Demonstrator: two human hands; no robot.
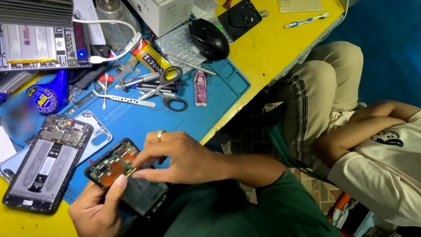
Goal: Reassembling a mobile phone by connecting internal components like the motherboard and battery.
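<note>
Left to right. A second opened phone [46,164], back cover off, lies flat on the blue work mat [131,118] near the left edge, resting partly on a clear phone case [98,134]. Just right of it, the left hand [98,210] cups the lower end of an opened phone [127,175] from below, thumb pressed against the exposed board; the phone sits tilted, half over the table edge above the person's lap. The right hand [180,160] (a ring on one finger) comes in from the right, fingertips pinched narrowly over a small gold-coloured part at the board's edge; whether that part is actually gripped cannot be told.

Further back on the mat lie scissors [169,87], tweezers [127,100] and a glue tube [151,59]; a black mouse [209,39] rests on the yellow table [263,52]. At far right sits another person, knees drawn up.

Risks, as judged: the phone is held clear of the mat, so a slackened left-hand hold could drop it to the lap or floor. Too much thumb pressure could crack the board or crease a flat cable. A tiny part slipping from the pinch could vanish among the clutter.
</note>
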